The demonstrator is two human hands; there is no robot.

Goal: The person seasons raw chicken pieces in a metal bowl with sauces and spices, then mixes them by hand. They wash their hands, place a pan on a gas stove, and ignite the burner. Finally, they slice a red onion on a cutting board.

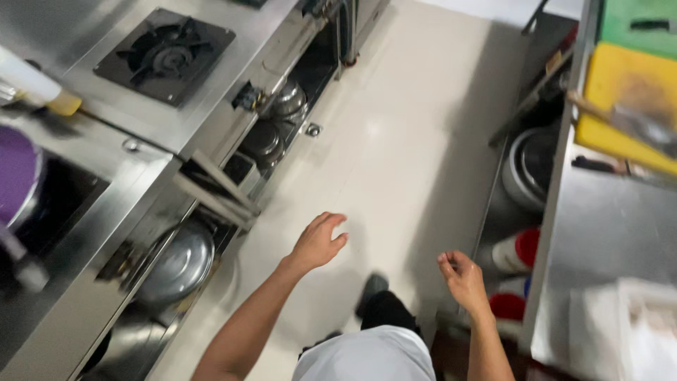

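I look down at a narrow kitchen aisle with a pale floor (395, 127). My left hand (319, 241) hangs over the floor with fingers loosely spread and holds nothing. It is near the front edge of a steel cooking range (106, 233). My right hand (462, 279) is also bare, fingers loosely curled, close to the edge of a steel counter (599, 233) on the right. Below me are my white top and one dark shoe (371, 288).
A gas burner (164, 54) sits on the range, with steel pots and lids (180, 264) on the shelf beneath. A purple vessel (15, 173) is at far left. Yellow (620, 77) and green (635, 28) cutting boards lie on the right counter; a large pot (529, 169) and red-capped containers (518, 250) sit under it.
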